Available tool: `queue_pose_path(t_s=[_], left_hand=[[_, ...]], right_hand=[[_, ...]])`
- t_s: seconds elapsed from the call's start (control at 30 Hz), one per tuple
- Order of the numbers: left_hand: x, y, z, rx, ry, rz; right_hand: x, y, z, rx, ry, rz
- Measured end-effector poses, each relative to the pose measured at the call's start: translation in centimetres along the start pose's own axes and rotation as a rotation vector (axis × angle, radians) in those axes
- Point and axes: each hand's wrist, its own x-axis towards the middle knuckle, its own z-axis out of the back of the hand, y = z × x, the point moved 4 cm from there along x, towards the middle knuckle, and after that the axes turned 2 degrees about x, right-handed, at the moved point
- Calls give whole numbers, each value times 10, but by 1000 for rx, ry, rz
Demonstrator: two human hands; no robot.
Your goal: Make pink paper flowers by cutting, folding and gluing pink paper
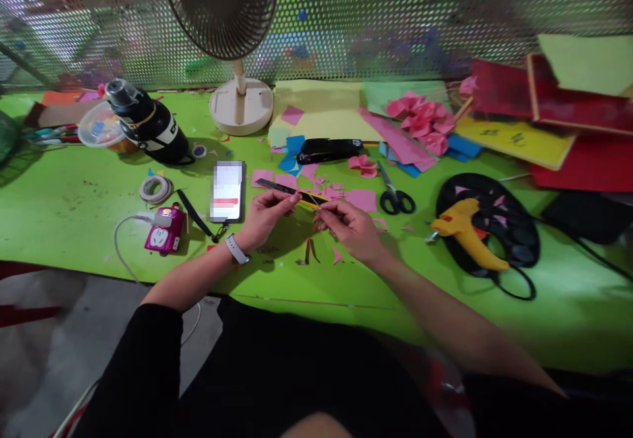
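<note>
My left hand [267, 217] and my right hand [352, 228] face each other over the green table, both with fingers pinched. Something thin seems to be between the fingertips, too small to name. Directly behind the fingers is a black and yellow utility knife [277, 186]; whether it lies on the table or is touched, I cannot tell. Pink paper scraps [332, 188] are spread just beyond my hands. Brownish strips [309, 250] lie below them. Scissors [395, 200] with black handles rest to the right, near a pink paper flower [363, 165]. A black stapler [329, 150] lies further back.
A phone [227, 190], a roll of tape [155, 189] and a purple power adapter [164, 230] are at left. Behind them stand a black bottle [151, 125] and a fan [241, 107]. At right, a yellow glue gun [467, 230] rests on a black palette-shaped tray [519, 227].
</note>
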Motion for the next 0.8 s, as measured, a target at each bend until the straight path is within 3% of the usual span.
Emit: queue_pose_path(t_s=[0.17,0.37,0.53,0.67,0.8], left_hand=[[-3,3,-4,106,78,-3],[-7,-4,-9,281,177,-131],[-6,-1,-8,326,186,-119],[-3,5,-5,247,154,-23],[2,6,-1,182,83,21]], right_hand=[[1,2,6,14,-80,16],[-1,4,2,-155,-24,110],[1,8,2,-335,-22,198],[10,10,18,-467,-20,264],[19,11,44,-554,-29,223]])
